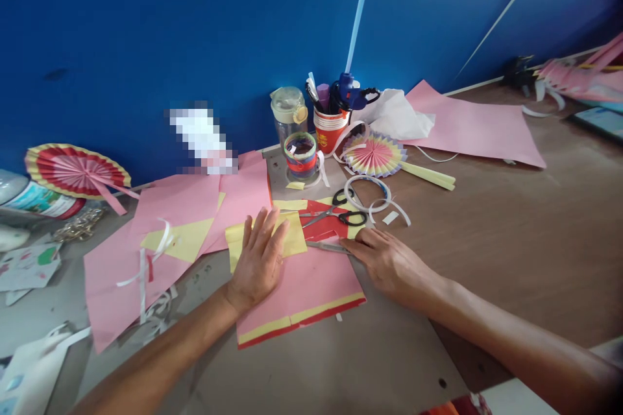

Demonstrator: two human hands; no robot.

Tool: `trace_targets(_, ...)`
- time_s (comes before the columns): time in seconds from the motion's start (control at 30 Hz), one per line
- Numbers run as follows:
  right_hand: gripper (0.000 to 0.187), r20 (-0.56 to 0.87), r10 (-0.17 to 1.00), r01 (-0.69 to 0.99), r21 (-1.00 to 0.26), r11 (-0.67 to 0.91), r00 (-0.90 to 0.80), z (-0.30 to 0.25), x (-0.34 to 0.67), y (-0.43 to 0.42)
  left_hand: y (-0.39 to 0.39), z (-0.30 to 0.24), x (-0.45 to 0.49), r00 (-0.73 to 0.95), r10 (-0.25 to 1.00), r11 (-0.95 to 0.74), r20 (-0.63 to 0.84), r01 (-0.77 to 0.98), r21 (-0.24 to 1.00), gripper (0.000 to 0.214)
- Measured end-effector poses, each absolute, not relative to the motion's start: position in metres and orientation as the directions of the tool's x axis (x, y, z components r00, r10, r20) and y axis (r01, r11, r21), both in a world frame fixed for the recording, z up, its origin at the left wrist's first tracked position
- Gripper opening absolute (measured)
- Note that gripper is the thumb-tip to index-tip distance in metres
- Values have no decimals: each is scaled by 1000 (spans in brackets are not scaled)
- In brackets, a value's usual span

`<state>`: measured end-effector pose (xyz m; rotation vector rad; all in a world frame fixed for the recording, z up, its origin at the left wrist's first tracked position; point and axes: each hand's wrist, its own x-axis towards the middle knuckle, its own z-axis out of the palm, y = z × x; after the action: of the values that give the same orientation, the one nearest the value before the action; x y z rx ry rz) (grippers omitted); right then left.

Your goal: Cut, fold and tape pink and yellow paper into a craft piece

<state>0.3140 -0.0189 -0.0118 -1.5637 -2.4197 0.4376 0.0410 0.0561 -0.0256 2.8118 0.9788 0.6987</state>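
Note:
My left hand (257, 262) lies flat with its fingers stretched over a piece of yellow paper (293, 233). Under that paper is a pink sheet (311, 285) with a yellow and red strip along its near edge. My right hand (389, 266) is closed at the right side of the sheet, its fingers on a thin grey blade-like tool (328, 246) that points left toward the yellow paper. Its handle is hidden by the hand. Just beyond, black-handled scissors (335, 209) lie partly open on red paper (324, 227).
Rolls of tape (367, 193) lie behind the scissors. Farther back stand a clear bottle (289, 110) and a red paper cup (329, 130) of pens. Folded paper fans (374, 154) and pink sheets (467, 126) lie around. A blue wall (243, 32) closes off the back.

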Motion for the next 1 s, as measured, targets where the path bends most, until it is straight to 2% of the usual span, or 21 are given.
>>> trace_targets(0.3,43,-3,884,820,-375,433,-468,-3,311,-16,57,-28,42,738,578,-815,349,542,204,74)
trace_targets(0.53,45,-16,885,822,-380,425,-465,-3,306,-13,58,-28,42,775,559,-828,296,505,241,57)
trace_targets(0.77,47,-47,884,831,-367,417,-465,-4,302,-16,61,-32,40,789,531,-845,308,468,259,42)
trace_targets(1.0,47,-32,886,834,-354,423,-463,-5,297,-16,61,-34,41,788,546,-834,286,476,280,42)
